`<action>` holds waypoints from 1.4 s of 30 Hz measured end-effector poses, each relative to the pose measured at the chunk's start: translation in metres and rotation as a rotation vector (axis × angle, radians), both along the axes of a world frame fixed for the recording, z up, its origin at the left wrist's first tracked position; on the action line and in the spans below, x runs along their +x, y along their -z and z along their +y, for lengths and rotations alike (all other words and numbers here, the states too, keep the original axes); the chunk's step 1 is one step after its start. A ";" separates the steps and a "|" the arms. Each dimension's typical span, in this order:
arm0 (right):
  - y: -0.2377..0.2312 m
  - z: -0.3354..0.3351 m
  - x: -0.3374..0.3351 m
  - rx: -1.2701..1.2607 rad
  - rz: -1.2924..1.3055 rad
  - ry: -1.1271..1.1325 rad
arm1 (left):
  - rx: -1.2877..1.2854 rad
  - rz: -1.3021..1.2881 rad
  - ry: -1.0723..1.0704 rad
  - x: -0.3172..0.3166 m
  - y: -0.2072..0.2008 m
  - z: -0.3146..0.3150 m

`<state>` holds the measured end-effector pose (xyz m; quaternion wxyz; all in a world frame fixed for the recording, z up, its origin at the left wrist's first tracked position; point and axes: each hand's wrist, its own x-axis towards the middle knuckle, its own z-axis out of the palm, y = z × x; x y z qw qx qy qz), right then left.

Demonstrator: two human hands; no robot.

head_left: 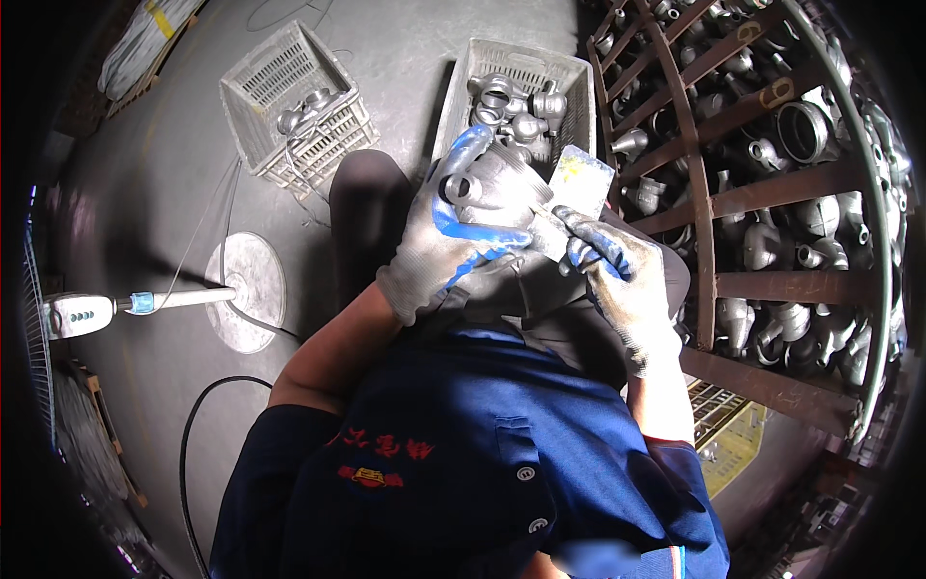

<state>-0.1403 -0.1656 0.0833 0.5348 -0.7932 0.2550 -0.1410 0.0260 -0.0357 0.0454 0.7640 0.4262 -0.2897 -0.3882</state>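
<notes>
My left hand, in a grey work glove with blue coating, is wrapped round a silver-grey metal casting. The casting has a round, ridged body and a short open pipe stub that faces left. My right hand, gloved the same way, is closed on a flat, pale tool whose tip lies against the casting's lower right side. The kind of tool cannot be made out. Just beyond my right hand is a pale rectangular plate with yellow smears. Both hands are above my lap.
A grey plastic crate with several castings stands ahead; another crate with a few is at the left. A brown metal-framed bin full of castings rises at the right. A fan on a round base and a black cable lie left.
</notes>
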 end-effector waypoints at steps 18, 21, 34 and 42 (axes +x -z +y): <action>-0.015 -0.003 -0.004 0.203 0.021 -0.058 | -0.021 0.211 0.125 -0.004 -0.007 0.003; -0.020 -0.009 -0.009 0.252 0.108 -0.055 | -0.114 0.203 0.177 -0.003 -0.008 0.002; -0.013 -0.003 -0.010 0.249 0.109 0.046 | -0.157 0.487 0.285 -0.005 -0.012 0.007; -0.003 -0.003 -0.011 0.200 0.000 -0.012 | -0.083 0.249 0.223 -0.005 -0.016 0.005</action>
